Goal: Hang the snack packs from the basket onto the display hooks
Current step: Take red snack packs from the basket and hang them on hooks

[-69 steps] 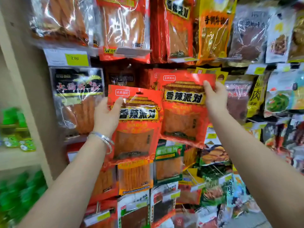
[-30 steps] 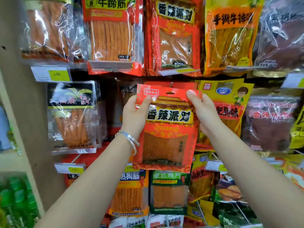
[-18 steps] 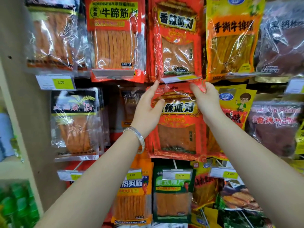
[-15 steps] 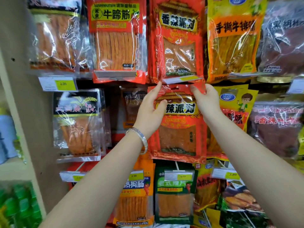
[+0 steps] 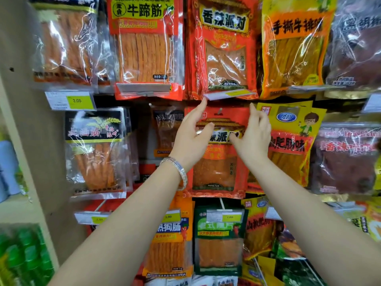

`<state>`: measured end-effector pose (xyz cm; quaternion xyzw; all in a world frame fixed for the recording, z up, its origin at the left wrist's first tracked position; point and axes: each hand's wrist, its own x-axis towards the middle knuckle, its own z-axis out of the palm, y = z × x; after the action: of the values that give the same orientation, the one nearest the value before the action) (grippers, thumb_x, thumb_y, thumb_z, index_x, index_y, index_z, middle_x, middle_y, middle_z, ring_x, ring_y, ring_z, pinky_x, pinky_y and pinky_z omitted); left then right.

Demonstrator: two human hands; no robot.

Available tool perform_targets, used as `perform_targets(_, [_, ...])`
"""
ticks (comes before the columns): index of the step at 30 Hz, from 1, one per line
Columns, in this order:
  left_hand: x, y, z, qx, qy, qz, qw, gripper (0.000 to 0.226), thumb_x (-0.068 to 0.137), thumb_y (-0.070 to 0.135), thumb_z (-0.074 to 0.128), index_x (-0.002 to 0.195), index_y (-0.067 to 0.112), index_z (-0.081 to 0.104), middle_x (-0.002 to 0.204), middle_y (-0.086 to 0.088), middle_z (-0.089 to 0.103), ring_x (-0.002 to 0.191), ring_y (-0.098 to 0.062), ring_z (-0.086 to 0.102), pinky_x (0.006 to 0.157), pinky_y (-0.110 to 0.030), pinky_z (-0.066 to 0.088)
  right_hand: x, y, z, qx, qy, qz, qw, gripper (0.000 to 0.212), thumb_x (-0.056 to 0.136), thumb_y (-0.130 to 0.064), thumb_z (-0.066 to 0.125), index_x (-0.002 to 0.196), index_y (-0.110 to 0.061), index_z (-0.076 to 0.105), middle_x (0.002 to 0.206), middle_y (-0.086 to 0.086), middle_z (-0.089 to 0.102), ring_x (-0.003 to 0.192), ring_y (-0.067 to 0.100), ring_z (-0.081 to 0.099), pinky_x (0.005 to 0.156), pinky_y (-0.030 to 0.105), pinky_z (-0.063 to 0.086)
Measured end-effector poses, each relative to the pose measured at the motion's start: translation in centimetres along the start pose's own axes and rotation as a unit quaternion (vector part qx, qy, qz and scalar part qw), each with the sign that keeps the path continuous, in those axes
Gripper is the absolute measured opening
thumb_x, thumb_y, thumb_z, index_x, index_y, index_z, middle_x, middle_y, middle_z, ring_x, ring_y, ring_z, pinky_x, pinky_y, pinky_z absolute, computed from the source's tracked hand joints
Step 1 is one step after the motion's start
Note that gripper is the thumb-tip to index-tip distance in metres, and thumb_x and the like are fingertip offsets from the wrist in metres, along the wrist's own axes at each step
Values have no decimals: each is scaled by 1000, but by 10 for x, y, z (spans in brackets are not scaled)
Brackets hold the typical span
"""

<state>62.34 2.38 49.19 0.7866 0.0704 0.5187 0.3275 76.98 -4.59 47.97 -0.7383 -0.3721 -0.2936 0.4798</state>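
Observation:
The red snack pack (image 5: 216, 172) hangs flat in the middle row, its top hole over a metal hook (image 5: 219, 111). My left hand (image 5: 191, 139) is at the pack's upper left corner, with the index finger pointing up towards the price tag (image 5: 228, 94) and the thumb lying loosely on the pack's front. My right hand (image 5: 253, 139) is at the upper right corner, its fingers relaxed and its thumb touching the label. Neither hand grips the pack. The basket is out of view.
More red packs of the same kind (image 5: 224, 48) hang directly above. Yellow packs (image 5: 292, 141) hang to the right and clear packs with a black label (image 5: 94, 149) to the left. Green and orange packs (image 5: 218, 240) hang below. A beige shelf post (image 5: 24, 141) borders the left side.
Both hands raised the red pack and slid its hole onto the hook. Their fingers then loosened from its top corners, and the pack now hangs by itself.

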Motion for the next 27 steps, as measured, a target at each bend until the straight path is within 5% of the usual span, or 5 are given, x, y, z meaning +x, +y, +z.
perform_targets(7, [-64, -27, -9, 33, 26, -38, 998, 37, 89, 15, 55, 103, 49, 55, 115, 22, 51, 107, 4, 52, 95, -19, 43, -91, -5, 9, 118, -38, -58, 991, 58, 80, -16, 69, 134, -14, 48, 143, 14, 35, 134, 30, 31, 109, 38, 26])
perform_targets(13, [-211, -79, -34, 48, 67, -250, 965, 30, 90, 6, 54, 92, 35, 60, 93, 15, 60, 82, 5, 56, 76, -8, 44, -214, -1, 34, 267, -295, 7, 917, 22, 86, -9, 63, 99, -23, 53, 90, -6, 52, 74, 5, 51, 68, 13, 40])
perform_targets(19, [-433, -105, -54, 60, 87, -598, 795, 20, 89, 9, 58, 107, 1, 63, 97, -15, 64, 85, -22, 57, 73, -33, 46, -372, 23, 63, 212, -598, 142, 760, 19, 86, -5, 64, 100, -15, 55, 74, -8, 54, 64, 3, 51, 57, 7, 38])
perform_targets(24, [-600, -60, -70, 21, 110, -793, 598, 11, 93, 8, 53, 85, 11, 60, 74, -9, 54, 52, -8, 50, 45, -11, 37, -493, 43, 63, 68, -776, 156, 607, 26, 88, -1, 58, 114, 3, 55, 94, 7, 55, 88, 21, 55, 79, 32, 48])
perform_targets(27, [-663, -28, -88, -29, 151, -841, 518, 12, 93, 6, 51, 85, 10, 59, 75, -10, 53, 49, -5, 54, 36, -9, 36, -538, 41, 56, -6, -862, 97, 497, 8, 93, -7, 53, 95, -12, 59, 88, 2, 55, 91, 17, 50, 66, 14, 42])
